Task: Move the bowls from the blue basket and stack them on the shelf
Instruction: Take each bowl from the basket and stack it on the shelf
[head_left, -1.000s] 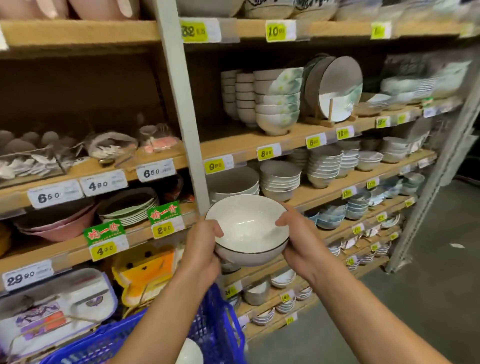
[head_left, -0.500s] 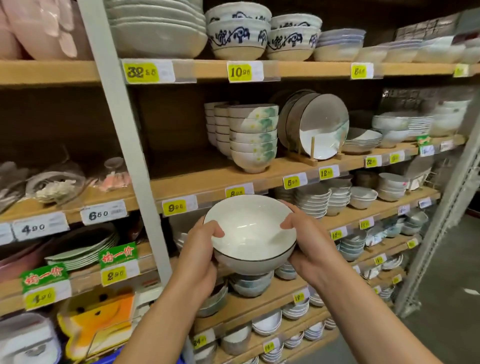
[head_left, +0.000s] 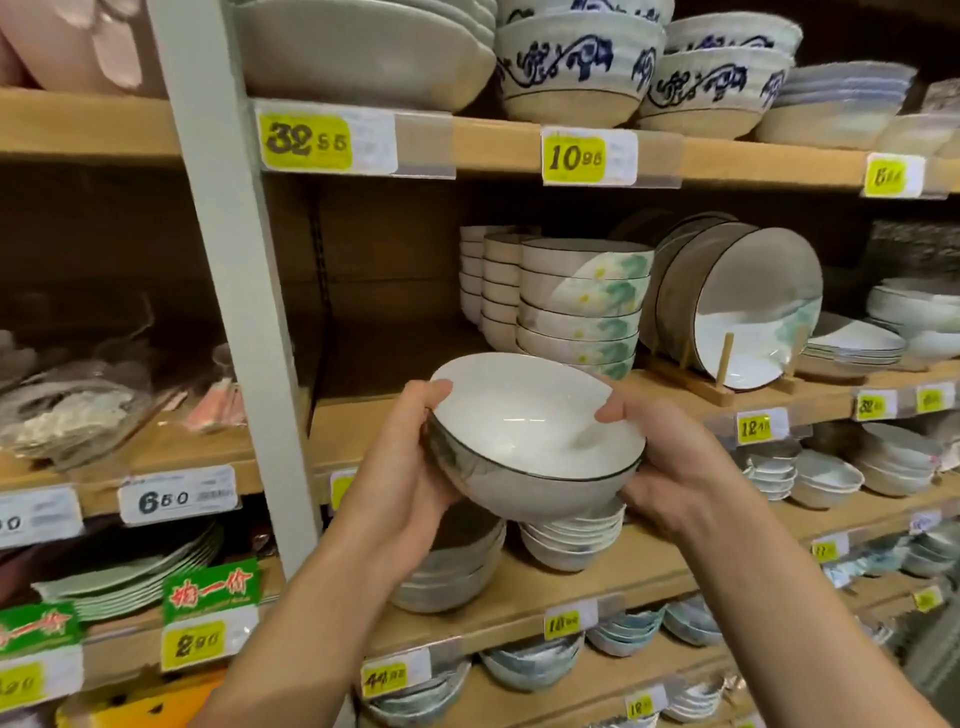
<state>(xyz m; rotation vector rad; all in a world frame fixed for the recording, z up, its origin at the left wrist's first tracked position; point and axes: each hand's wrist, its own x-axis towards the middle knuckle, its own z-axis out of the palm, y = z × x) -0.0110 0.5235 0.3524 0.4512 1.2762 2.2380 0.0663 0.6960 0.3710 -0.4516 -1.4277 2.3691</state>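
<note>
I have lifted the bowl up level with the middle shelf, and the blue basket has dropped out of view. My left hand at nine o'clock and my right hand at three each keep a curled grip on its rim. The matching stack stands at one o'clock, so setting it down looks next.

A yellow price tag marked 32.55 sits upper left of centre, beside a grey upright post. At the right a big plate leans in a wooden stand; pale green plates are stacked at lower left
</note>
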